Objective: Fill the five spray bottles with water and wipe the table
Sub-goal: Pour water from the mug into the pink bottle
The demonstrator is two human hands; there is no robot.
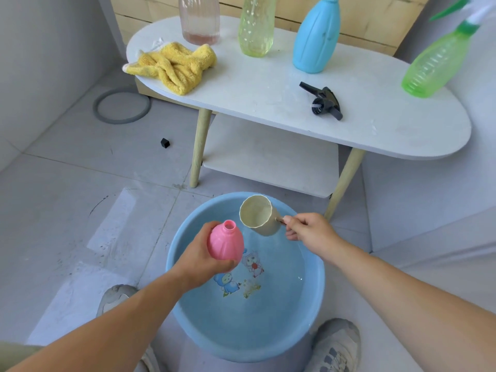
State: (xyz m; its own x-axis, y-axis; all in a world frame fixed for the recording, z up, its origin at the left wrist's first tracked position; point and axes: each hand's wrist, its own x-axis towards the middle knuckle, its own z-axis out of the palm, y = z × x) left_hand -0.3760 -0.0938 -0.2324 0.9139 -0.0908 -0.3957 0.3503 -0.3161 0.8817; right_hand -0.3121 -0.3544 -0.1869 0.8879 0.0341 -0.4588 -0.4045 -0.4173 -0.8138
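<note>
My left hand (pixel 200 260) grips a pink spray bottle (pixel 225 242) with its neck uncapped, held over a blue basin (pixel 182 312) of water on the floor. My right hand (pixel 304 228) holds the handle of a cream scoop cup (pixel 257 214), tilted with its mouth toward the pink bottle's neck. On the white table (pixel 268 92) stand a clear pink bottle (pixel 200 20), a yellow-green bottle (pixel 256 25), a blue bottle (pixel 316 36) and a green bottle (pixel 434 63) with its sprayer on. A black spray head (pixel 326 100) and a yellow cloth (pixel 174 65) lie on the table.
The table has a lower shelf (pixel 268 157) and wooden legs (pixel 200 146) just behind the basin. A grey ring (pixel 122 106) and a small black cap (pixel 165 143) lie on the tiled floor at left. My shoes (pixel 338 345) flank the basin.
</note>
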